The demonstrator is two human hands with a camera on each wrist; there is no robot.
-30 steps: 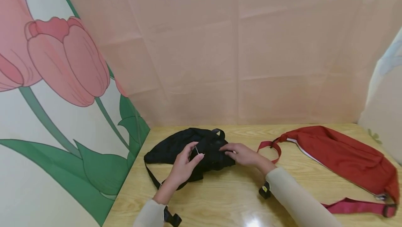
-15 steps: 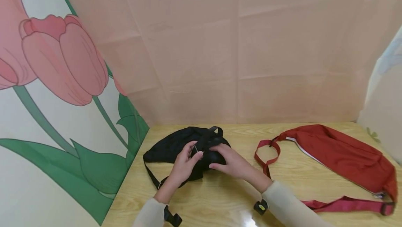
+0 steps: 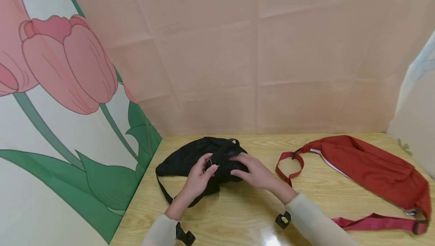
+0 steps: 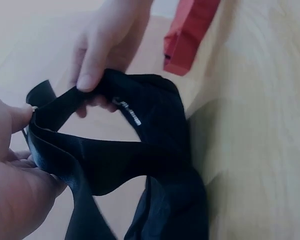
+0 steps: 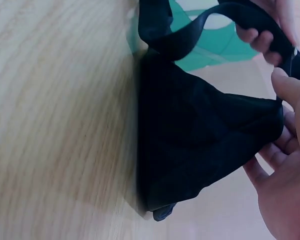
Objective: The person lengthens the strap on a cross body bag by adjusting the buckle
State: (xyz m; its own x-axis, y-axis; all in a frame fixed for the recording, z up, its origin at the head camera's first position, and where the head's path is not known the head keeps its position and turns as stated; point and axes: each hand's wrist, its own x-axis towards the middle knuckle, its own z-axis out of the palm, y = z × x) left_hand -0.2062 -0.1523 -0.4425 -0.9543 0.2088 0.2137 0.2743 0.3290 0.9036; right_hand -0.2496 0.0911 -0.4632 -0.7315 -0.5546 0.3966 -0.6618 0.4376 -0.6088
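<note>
A black waist bag (image 3: 185,159) lies on the wooden table in front of me, its strap (image 4: 110,155) looping up from it. My left hand (image 3: 198,178) pinches this strap between thumb and fingers, beside a small shiny metal piece (image 5: 294,51). Just to the right, my right hand (image 3: 256,172) grips the bag's raised end, where fabric meets strap, thumb on the near side. In the right wrist view, the fabric rises to a point at that hand's thumb and fingers. A short zip-like strip (image 4: 127,111) shows on the bag in the left wrist view.
A red waist bag (image 3: 367,166) lies on the right of the table (image 3: 244,215), its thin strap loop (image 3: 289,164) reaching toward my right forearm. Its wider strap (image 3: 377,223) runs along the front right. A peach sheet (image 3: 255,68) hangs behind; a tulip-painted wall (image 3: 71,72) stands left.
My right hand has shifted left along the bag and turned, its thumb now spread below the fingers to grip the bag's end. My left hand has kept its pinch nearly in place.
</note>
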